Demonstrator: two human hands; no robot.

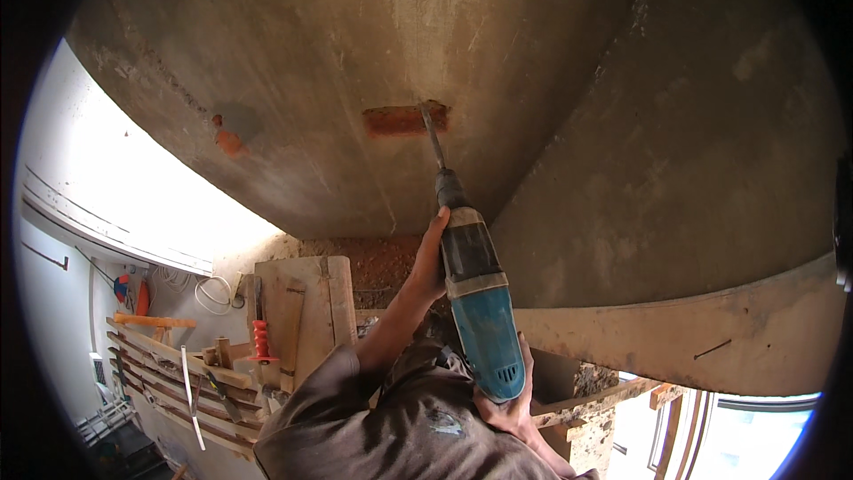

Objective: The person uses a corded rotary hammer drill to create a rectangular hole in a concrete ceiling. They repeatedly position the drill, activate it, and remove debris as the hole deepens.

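Note:
A teal and black rotary hammer (481, 302) points up and away from me at the plastered wall (311, 53). Its long steel bit (433, 135) reaches the right end of a narrow rectangular patch of exposed red brick (395, 121), where the plaster is cut away. My left hand (433, 253) is closed around the tool's front part, behind the chuck. At the rear end, my right hand (514, 404) wraps the handle, its fingers partly hidden by the housing.
A second wall (693, 151) meets this one at a corner on the right. Lower left are wooden boards (311, 302), a chisel with a red guarded grip (260, 342), and a slatted wooden rack (178, 373). An orange spot (228, 140) marks the wall further left. A nail (713, 349) lies on the right ledge.

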